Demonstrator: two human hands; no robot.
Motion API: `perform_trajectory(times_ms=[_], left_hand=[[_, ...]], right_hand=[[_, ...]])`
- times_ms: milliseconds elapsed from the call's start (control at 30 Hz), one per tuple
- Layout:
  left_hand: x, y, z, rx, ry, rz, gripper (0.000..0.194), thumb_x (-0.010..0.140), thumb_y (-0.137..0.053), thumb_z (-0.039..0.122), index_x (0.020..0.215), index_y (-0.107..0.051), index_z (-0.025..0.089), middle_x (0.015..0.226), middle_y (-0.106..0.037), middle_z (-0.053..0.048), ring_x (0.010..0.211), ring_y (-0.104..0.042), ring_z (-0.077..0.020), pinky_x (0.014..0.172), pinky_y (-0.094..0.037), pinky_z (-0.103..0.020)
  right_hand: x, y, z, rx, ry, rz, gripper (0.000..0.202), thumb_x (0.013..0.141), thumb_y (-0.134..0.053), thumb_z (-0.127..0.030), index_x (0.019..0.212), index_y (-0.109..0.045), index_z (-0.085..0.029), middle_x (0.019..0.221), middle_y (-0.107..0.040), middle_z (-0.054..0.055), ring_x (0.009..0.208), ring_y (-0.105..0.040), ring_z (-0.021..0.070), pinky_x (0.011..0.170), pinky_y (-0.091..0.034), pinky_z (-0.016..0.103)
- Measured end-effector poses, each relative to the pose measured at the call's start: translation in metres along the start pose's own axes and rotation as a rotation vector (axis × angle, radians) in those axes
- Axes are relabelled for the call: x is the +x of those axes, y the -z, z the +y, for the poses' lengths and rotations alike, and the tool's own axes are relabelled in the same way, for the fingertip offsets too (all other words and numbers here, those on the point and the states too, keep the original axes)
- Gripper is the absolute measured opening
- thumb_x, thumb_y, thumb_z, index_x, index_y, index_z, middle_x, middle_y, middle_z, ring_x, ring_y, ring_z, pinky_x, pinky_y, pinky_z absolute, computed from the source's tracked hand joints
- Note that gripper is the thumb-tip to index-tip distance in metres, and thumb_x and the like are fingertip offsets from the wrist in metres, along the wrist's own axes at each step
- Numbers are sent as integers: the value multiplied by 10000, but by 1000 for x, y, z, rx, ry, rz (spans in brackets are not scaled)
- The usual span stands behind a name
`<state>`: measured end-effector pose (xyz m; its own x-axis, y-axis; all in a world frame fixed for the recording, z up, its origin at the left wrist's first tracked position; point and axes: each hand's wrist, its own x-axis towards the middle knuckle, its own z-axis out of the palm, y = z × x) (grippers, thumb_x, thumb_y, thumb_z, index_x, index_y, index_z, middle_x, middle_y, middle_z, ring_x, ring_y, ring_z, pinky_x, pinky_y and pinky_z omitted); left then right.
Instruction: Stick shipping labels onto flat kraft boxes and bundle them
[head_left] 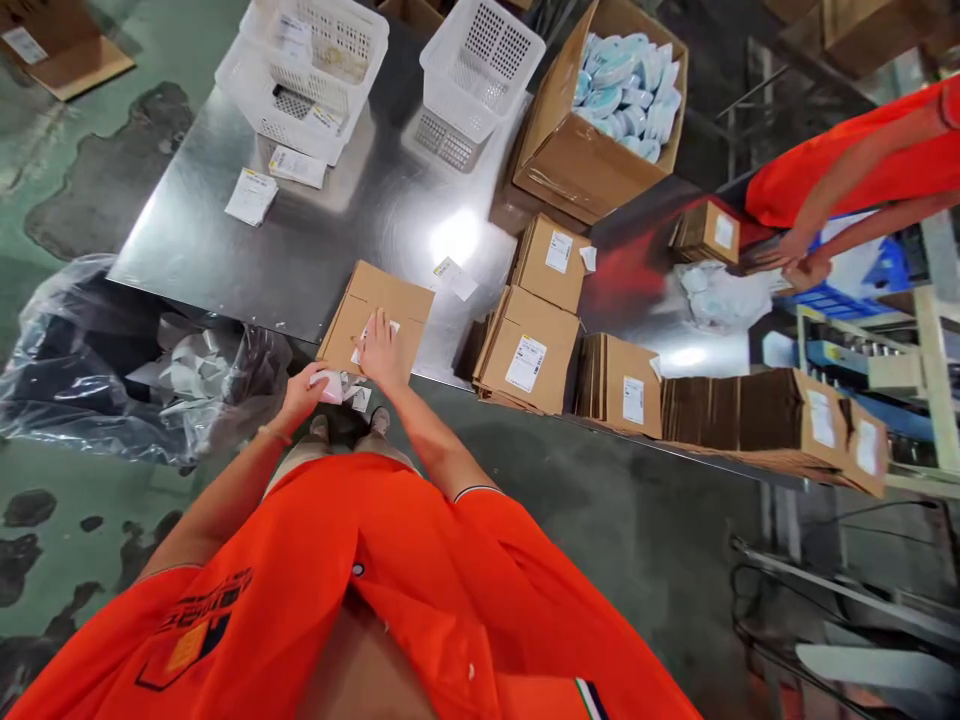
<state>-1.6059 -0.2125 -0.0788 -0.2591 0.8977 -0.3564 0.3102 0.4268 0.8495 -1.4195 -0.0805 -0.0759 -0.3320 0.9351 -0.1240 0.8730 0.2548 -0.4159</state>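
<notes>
Flat brown cardboard pieces [411,300] lie stacked at the near edge of the metal table. My right hand [381,350] rests on the top piece with its fingers spread, over a white label [360,352]. My left hand [302,390] is at the lower left corner of the stack, its fingers closed round a pinkish-white bundle of labels [330,386]. Some label strips [360,397] hang beside that bundle. A loose label sheet [455,278] lies on the table to the right of the stack.
White baskets [360,50] [517,50] and label stacks [252,196] stand farther back. Labelled cardboard stacks [525,350] line the right edge, near an open box [562,165] of round packs. A co-worker's hands [806,260] are at far right. A plastic-lined bin [90,400] is left.
</notes>
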Motion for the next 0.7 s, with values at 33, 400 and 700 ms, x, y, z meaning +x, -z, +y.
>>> perform_trajectory(times_ms=[33, 400, 700], left_hand=[[10, -2, 12, 49, -12, 16, 530, 852, -701, 383, 1331, -777, 170, 1244, -818, -114, 1133, -743, -298, 1023, -578, -370], [-5, -36, 47, -253, 26, -367, 706, 671, -919, 540, 1247, -791, 152, 1097, -822, -123, 1035, -749, -318, 901, -602, -356], [-34, -34, 52, -474, 72, -409, 955, 448, -1044, 392, 1312, -697, 179, 1307, -772, -154, 1162, -732, -333, 991, -601, -391]], right_hand=[[0, 4, 10, -5, -96, 40, 693, 1109, -443, -338, 1712, -358, -8, 1819, -255, 270, 1711, -225, 341, 1380, -197, 548], [-59, 95, 131, 261, -772, 315, 511, 1079, -409, -287, 1531, -615, -166, 1307, -729, 206, 1210, -712, 359, 1051, -562, 501], [-108, 170, 167, 126, -602, 275, 612, 989, -680, -471, 1526, -656, -178, 1489, -652, 252, 1337, -655, 368, 1061, -557, 513]])
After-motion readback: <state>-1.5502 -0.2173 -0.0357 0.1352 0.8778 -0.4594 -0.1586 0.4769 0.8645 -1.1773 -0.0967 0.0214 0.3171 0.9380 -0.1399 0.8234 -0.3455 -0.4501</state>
